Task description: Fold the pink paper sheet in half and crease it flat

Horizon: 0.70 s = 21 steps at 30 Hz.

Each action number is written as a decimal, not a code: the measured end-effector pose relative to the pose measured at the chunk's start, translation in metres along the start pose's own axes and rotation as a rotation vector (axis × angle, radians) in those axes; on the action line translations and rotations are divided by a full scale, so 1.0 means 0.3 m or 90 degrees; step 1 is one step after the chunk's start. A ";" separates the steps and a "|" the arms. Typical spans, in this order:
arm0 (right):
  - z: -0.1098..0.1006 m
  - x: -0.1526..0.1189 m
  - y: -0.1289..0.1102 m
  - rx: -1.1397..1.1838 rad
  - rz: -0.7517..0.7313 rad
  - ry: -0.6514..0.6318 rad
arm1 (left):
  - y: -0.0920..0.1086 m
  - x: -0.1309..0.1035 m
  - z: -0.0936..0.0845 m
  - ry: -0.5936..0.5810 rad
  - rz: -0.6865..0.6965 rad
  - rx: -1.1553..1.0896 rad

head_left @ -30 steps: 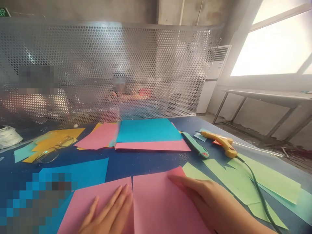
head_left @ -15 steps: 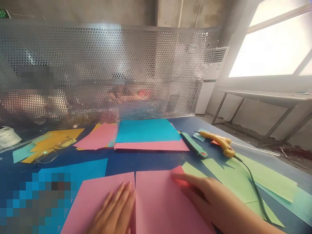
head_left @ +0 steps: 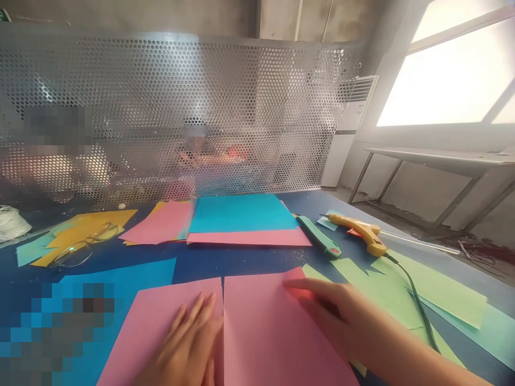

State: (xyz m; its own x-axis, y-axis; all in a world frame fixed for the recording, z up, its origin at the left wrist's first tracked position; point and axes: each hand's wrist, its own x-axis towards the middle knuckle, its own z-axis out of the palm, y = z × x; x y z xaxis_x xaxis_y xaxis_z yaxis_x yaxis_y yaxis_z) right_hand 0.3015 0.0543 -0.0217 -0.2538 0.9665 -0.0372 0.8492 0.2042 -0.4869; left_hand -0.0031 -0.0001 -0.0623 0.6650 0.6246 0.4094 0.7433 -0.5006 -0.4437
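A large pink paper sheet (head_left: 265,332) with a centre crease lies on the blue table in front of me. My left hand (head_left: 189,343) rests flat on its left half, fingers beside the crease. My right hand (head_left: 341,316) presses flat on the sheet's upper right corner, fingers pointing left. Neither hand grips anything.
A blue sheet on a pink stack (head_left: 243,220) lies behind. A teal utility knife (head_left: 322,237) and a yellow glue gun (head_left: 360,231) with its cord lie to the right, over green paper scraps (head_left: 402,289). Glasses (head_left: 80,247) rest on yellow paper at left. A perforated metal screen (head_left: 181,107) stands behind, with people beyond it.
My left hand has slid a little to the right toward the crease. The view has shifted slightly; the right hand stays on the corner.
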 end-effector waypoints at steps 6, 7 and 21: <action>-0.016 -0.007 -0.014 0.008 -0.010 -0.015 | -0.028 0.000 0.017 0.021 0.036 0.003; -0.019 -0.010 -0.017 0.011 -0.015 -0.022 | -0.027 0.000 0.016 0.021 0.039 0.007; -0.016 -0.010 0.019 0.044 0.011 -0.045 | -0.016 0.014 -0.011 -0.030 0.077 0.037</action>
State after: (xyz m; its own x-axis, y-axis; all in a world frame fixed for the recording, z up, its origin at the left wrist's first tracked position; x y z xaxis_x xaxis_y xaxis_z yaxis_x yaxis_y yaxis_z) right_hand 0.3093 0.0533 -0.0201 -0.2734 0.9559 -0.1073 0.8204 0.1735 -0.5448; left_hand -0.0037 0.0029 -0.0558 0.7444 0.5903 0.3122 0.6515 -0.5397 -0.5332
